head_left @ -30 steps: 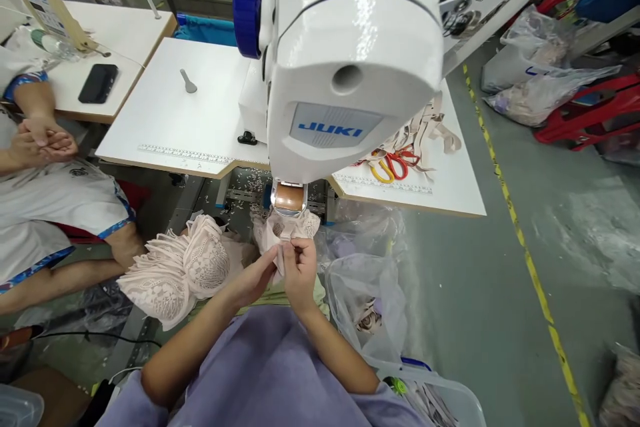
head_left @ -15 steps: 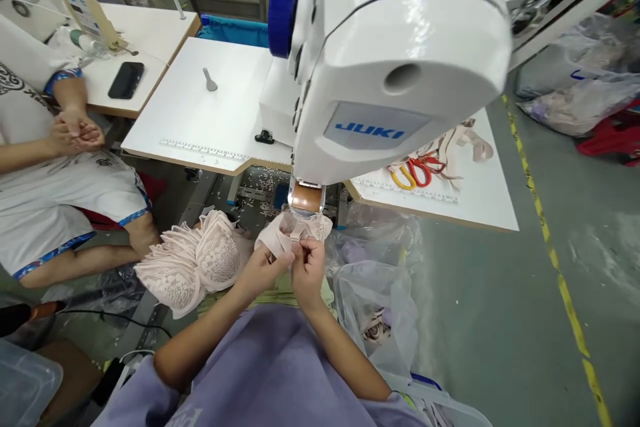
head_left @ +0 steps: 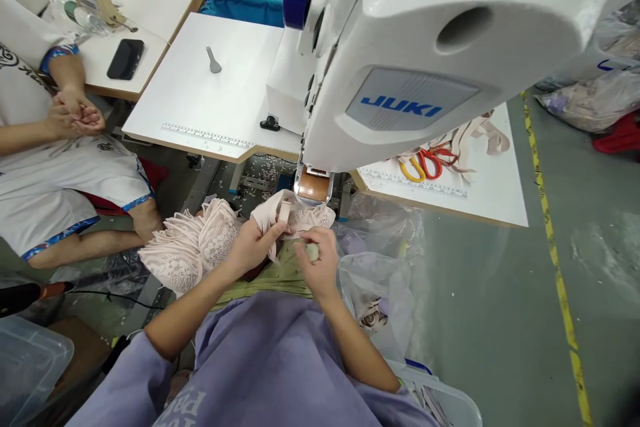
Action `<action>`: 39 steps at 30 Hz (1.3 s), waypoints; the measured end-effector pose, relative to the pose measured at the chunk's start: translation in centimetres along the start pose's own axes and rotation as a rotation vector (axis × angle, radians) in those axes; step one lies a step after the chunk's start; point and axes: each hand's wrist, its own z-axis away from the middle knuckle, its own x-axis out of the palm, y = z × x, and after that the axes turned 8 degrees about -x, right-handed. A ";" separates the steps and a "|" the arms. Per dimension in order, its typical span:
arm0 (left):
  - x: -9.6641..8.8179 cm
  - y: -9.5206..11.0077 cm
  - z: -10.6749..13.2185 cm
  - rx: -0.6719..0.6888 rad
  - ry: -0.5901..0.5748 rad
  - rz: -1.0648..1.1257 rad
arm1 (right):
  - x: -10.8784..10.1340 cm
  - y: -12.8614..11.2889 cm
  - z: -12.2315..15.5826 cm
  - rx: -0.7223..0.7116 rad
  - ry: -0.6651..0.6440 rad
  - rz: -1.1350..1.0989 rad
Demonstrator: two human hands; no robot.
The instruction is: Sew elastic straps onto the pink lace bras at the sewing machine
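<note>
Observed right hand [head_left: 321, 261] just drawn aside, with grip impossible to tell, leaving beige lace garment [head_left: 303, 219] pinched in left hand [head_left: 254, 244], apparently steadied one-handed.

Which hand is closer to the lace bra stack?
Left. The left hand is just right of the lace bra stack; the right hand is farther right, beyond the left.

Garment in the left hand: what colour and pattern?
The garment is pale pinkish-beige, partly lacy; head view shows it best.

Pale pink lace garment [head_left: 318, 218] (partly hidden), loosely bunched, held in left hand [head_left: 256, 245].
</note>
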 end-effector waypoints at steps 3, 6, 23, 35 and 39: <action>-1.4 1.1 0.3 -0.045 -0.187 -0.152 | -2.6 -0.2 -2.1 -0.198 -0.097 0.124; -1.9 1.8 0.8 -0.046 -0.271 -0.298 | -3.9 -0.9 -4.3 -0.331 -0.405 0.042; -1.0 1.6 1.5 -0.192 -0.286 0.244 | -5.0 -0.4 -4.2 -0.117 -0.349 0.204; -0.6 1.1 1.2 -0.058 -0.140 0.070 | -0.5 -2.4 -3.3 0.217 -0.242 -0.240; -0.6 0.6 0.9 -0.060 -0.022 0.056 | 0.4 -2.2 -3.9 0.367 -0.246 -0.516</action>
